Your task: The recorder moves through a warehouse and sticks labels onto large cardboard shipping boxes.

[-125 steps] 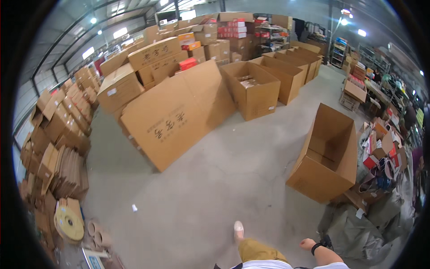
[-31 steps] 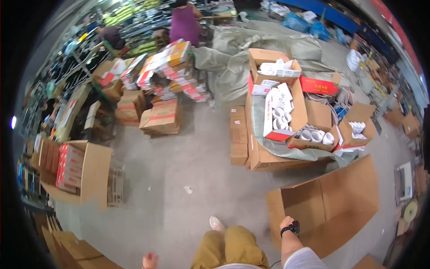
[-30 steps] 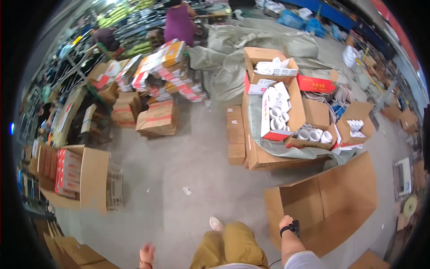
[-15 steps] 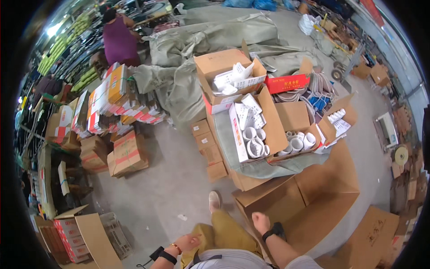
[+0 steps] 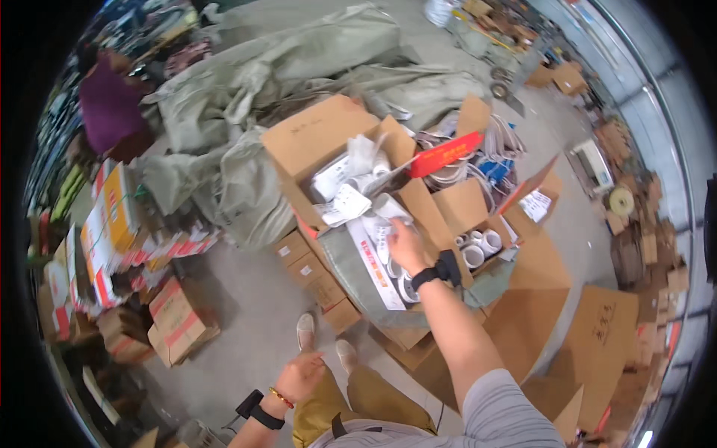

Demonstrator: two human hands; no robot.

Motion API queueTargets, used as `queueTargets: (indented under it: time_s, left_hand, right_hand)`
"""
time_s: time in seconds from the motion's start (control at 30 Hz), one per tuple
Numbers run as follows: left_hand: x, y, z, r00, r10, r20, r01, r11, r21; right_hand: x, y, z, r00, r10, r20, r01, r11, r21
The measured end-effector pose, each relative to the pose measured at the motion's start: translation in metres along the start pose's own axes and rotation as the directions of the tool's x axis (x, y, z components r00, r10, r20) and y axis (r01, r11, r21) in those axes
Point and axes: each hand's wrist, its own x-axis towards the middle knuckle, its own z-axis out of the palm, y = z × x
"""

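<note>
Workshop with a grey concrete floor (image 5: 254,287); a crumpled grey-green tarpaulin (image 5: 246,101) spreads across the far side, and a person in purple (image 5: 112,112) is at upper left. Right hand (image 5: 407,252): extended over the white-sided box (image 5: 377,265), fingers down at the white pieces (image 5: 387,209) lying in its far part; whether the fingers are closed on one cannot be told. White rolls sit in the near end of the same box, below the wrist. Just beyond it, an open brown carton (image 5: 317,138) holds further white pieces, some overhanging its near edge. To the right, a smaller carton holds white rolls (image 5: 478,246), standing near a red flap (image 5: 447,154). Left hand (image 5: 302,373): over the lap, near the left leg, well apart from the boxes; fingers loosely bent, unclosed. Small brown boxes (image 5: 306,270) line up on the floor ahead of the shoes.
</note>
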Motion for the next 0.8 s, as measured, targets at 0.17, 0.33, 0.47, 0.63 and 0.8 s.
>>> queueTargets:
  time_s: [0.17, 0.33, 0.47, 0.63, 0.8]
  left_hand:
    - [0.067, 0.008, -0.036, 0.983, 0.072, 0.169, -0.078, 0.997, 0.029]
    - [0.113, -0.096, -0.074, 0.94, -0.054, 0.336, 0.031, 0.997, 0.076]
    - [0.144, -0.045, -0.067, 0.811, -0.084, 0.578, -0.159, 0.92, 0.358]
    - [0.19, -0.036, -0.016, 0.638, 0.05, 0.768, -0.479, 0.807, 0.346]
    - [0.202, 0.011, 0.039, 0.688, 0.331, 0.646, -0.469, 0.882, 0.048]
  right_hand:
    - [-0.016, 0.018, 0.004, 0.974, 0.226, 0.007, -0.224, 0.969, -0.107]
    - [-0.064, -0.014, 0.011, 0.921, 0.386, -0.047, -0.359, 0.891, 0.277]
    - [-0.14, -0.026, -0.009, 0.917, 0.394, -0.058, -0.345, 0.859, 0.379]
    - [-0.222, -0.028, -0.022, 0.812, 0.581, -0.051, -0.518, 0.759, 0.394]
    - [-0.22, -0.008, 0.002, 0.807, 0.558, -0.191, -0.429, 0.777, 0.46]
